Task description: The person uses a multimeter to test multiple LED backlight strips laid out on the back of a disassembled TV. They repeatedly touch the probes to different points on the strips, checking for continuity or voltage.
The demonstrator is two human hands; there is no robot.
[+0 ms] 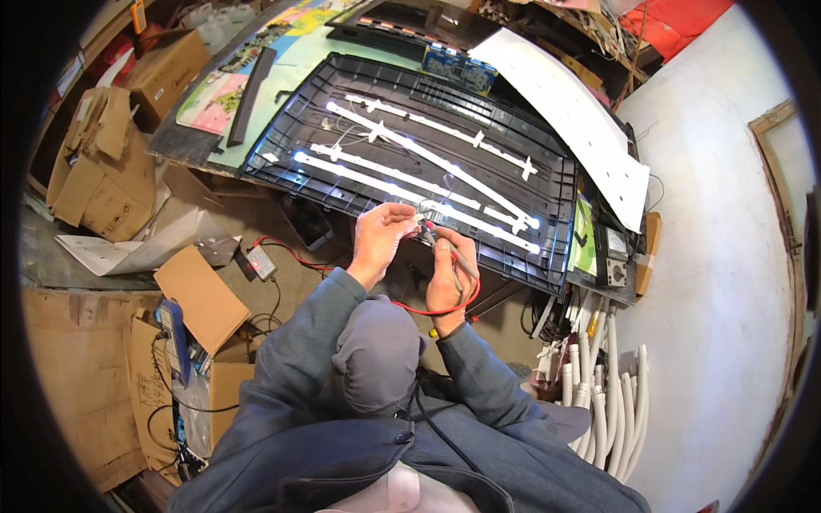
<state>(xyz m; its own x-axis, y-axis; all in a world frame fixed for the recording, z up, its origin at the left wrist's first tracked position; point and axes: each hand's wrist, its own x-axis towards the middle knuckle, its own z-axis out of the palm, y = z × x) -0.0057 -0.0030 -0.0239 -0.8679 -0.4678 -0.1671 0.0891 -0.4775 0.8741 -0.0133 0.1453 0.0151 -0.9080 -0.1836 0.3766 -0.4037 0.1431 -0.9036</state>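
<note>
Probes (430,227) lie gripped in the right hand (446,280), just right of the left hand (381,238), whose fingertips pinch a small piece (418,219), too tiny to identify.

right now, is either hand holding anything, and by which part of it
The right hand holds a red-tipped probe near its tip. The left hand has its fingertips together beside it; what they hold, if anything, is too small to tell.

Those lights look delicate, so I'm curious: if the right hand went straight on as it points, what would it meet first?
Beyond what it holds, the right hand would probably meet the nearest glowing light strip, though height is unclear here; it might pass above.
</note>
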